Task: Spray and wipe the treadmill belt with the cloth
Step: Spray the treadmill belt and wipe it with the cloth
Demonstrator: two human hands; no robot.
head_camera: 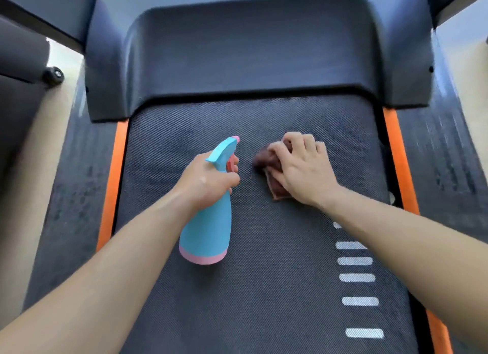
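The dark textured treadmill belt (253, 287) fills the middle of the view. My left hand (208, 180) grips the neck of a light blue spray bottle (208, 229) with a pink base and pink trigger; its nozzle points toward the front of the belt and the bottle hangs just above the belt. To its right, my right hand (303, 168) presses down on a crumpled dark red cloth (266, 163) lying on the belt. Most of the cloth is hidden under my fingers.
The black motor cover (250, 52) rises at the belt's far end. Orange strips (113, 179) and dark side rails (443, 168) border the belt. White dash marks (356, 277) run along its right side. Black frame posts stand at both upper corners.
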